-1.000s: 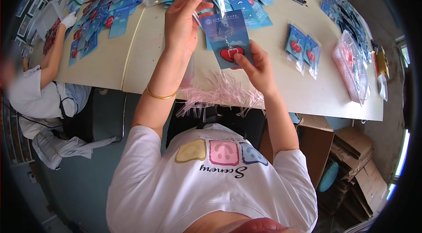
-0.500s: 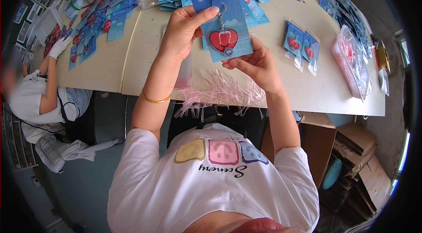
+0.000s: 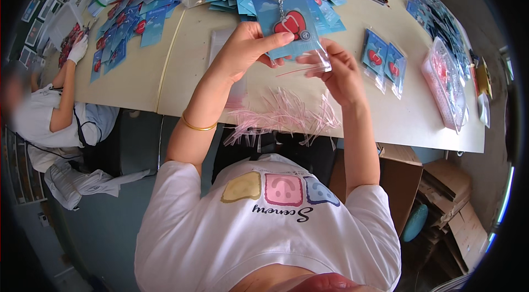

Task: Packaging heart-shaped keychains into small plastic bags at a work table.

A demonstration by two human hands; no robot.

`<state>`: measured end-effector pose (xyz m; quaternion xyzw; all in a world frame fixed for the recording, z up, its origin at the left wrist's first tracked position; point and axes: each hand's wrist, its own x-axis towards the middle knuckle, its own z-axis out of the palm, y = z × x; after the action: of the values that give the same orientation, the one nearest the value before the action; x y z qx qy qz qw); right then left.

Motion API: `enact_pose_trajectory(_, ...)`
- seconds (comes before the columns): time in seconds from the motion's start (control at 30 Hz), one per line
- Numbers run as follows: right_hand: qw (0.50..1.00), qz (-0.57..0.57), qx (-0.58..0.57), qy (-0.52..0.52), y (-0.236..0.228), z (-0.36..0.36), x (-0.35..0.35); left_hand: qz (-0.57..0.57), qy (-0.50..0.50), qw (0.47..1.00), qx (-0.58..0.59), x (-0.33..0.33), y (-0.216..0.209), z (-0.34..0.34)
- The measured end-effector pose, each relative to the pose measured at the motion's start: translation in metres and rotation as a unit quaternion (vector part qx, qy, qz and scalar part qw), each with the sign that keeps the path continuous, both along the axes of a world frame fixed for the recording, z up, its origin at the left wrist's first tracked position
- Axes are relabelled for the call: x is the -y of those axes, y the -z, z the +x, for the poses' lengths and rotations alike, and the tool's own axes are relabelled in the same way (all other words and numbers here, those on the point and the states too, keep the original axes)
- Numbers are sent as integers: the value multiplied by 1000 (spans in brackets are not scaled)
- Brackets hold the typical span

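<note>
Room: a co-worker's gloved hand (image 3: 78, 51) worked at the left; flattened cardboard (image 3: 465, 223) leaned at the lower right.
Table (image 3: 190, 82): pale, seamed, blue card piles (image 3: 129, 24) on its far side, a pink basket (image 3: 442, 90) at right.
Left hand (image 3: 245, 52): thumb and fingers clamped on the card's lower left; an eased thumb could have let it slip.
Right hand (image 3: 344, 74): fingers bent at the flap, whether pinching I couldn't tell.
Blue card (image 3: 261, 12): held above the table, apparently sleeved.
Clear flap (image 3: 316, 56): uneven pulling could have creased it.
Pink strips (image 3: 284, 118): loose by the near edge; they could have clung if the sleeve dipped.
</note>
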<state>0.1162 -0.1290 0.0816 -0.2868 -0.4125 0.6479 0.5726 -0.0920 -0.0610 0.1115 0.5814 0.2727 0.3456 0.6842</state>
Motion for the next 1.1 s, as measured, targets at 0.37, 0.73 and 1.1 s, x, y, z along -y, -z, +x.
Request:
enact_pose_trajectory(0.37,827,-21,366,426,52,154,-3,327,-231,717,-571,-16,53,-74)
enact_pose_trajectory(0.73,557,97,713,415,47,169,-93,184,-177,821,-510,-26,85,-116)
enact_pose_trajectory(1.1,431,18,885,174,75,135,-232,199,-235,807,-504,-12,56,-131)
